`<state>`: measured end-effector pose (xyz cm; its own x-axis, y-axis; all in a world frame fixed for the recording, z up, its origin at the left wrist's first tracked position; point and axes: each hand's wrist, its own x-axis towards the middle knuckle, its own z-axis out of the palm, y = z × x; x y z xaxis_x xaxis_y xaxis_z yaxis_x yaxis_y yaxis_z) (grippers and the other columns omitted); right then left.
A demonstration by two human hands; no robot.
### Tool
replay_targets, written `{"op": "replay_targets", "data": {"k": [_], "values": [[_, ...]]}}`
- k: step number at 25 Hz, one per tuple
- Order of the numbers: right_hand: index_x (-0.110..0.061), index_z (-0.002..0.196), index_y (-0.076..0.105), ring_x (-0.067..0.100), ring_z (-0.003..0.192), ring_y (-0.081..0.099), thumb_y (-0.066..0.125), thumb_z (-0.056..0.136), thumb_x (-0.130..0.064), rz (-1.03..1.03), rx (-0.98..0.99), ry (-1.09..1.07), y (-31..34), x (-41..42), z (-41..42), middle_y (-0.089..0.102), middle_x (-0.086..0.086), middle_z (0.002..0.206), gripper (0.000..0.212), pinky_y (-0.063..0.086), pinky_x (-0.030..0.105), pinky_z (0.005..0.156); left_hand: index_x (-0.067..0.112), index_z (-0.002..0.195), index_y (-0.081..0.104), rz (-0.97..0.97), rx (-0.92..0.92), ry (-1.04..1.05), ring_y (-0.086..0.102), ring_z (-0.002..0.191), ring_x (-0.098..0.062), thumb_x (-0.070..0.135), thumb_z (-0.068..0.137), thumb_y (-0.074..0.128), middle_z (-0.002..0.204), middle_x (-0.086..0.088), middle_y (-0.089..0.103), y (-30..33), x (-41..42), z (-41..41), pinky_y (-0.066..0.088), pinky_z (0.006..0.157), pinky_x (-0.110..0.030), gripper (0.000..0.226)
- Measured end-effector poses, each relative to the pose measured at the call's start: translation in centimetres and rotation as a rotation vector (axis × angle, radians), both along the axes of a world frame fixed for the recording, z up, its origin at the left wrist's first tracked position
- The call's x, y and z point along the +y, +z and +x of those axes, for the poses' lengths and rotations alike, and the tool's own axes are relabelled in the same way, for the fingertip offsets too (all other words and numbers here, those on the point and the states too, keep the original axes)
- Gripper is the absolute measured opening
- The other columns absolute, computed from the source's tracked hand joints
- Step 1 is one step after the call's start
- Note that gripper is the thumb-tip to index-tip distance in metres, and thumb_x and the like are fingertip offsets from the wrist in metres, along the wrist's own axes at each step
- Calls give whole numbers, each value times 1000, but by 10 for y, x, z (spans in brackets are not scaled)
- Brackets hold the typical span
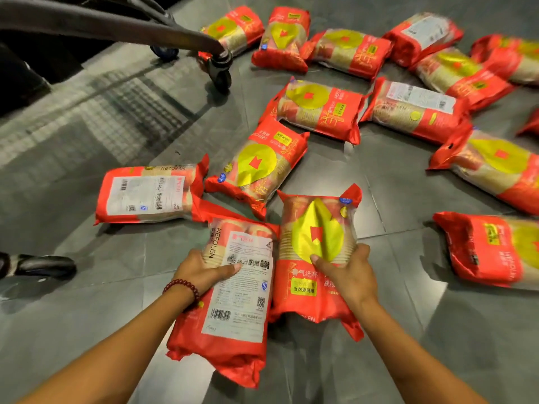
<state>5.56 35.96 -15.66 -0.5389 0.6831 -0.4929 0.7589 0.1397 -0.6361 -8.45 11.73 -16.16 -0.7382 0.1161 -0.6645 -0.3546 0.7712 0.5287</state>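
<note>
Two soft plastic packs side by side, touching, toward the near edge of the floor [388, 330], which is dark grey glossy tile with thin seams. Left hand [204, 272] grips the label-side pack [236, 313]: fingers curled round its left side, thumb flat on the white printed label with the barcode. Right hand [347, 275] grips the emblem-side pack [316, 295] the same way, thumb on the yellow foil emblem and fingers wrapped round the right side. Can't tell if either pack is clear of the tiles. Both are crinkly red film, pillow-shaped, crimped ends, with clear windows showing what's inside — ribbed beige stacks of paper cups lying lengthwise. Dark red bead bracelet [182, 287] on the left wrist. Other packs [318, 109] of the same kind lie scattered toward the far and right edges, some emblem up, some label up. Black castor [220, 71] on a curved metal leg near the far left; a dark shoe [43, 265] at the left edge.
</note>
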Motion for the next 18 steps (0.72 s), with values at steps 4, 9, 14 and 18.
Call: {"op": "replay_targets", "data": {"k": [4, 9, 14, 18], "values": [[-14, 116, 38, 29, 97, 60, 76, 70, -51, 10, 120, 35, 138, 7, -9, 60, 8, 118, 69, 51, 39, 80, 23, 88, 65, 173, 26, -16, 71, 76, -8, 45, 52, 87, 83, 7, 75, 133, -4, -9, 56, 80, -34, 47], [-16, 108, 42, 27, 98, 61, 72, 60, -62, 31, 291, 138, 392, 14, -42, 59, -1, 104, 73, 48, 37, 78, 19, 82, 68, 173, 213, 0, 68, 67, 1, 49, 52, 85, 70, 14, 73, 391, -3, -40, 52, 67, -27, 46], [-17, 122, 44, 20, 101, 58, 69, 55, -59, 95, 451, 267, 623, 15, -86, 59, -2, 112, 83, 44, 32, 82, 11, 93, 71, 186, 356, 80, 72, 79, -17, 81, 28, 73, 85, 1, 76, 608, -14, -86, 58, 79, -38, 96], [-10, 116, 47, 29, 103, 60, 76, 64, -53, 146, 530, 339, 750, 14, -150, 60, 5, 105, 73, 42, 32, 77, 21, 89, 70, 197, 531, 65, 69, 79, -18, 80, 35, 61, 84, 1, 73, 745, -22, -132, 52, 70, -31, 81]]}}
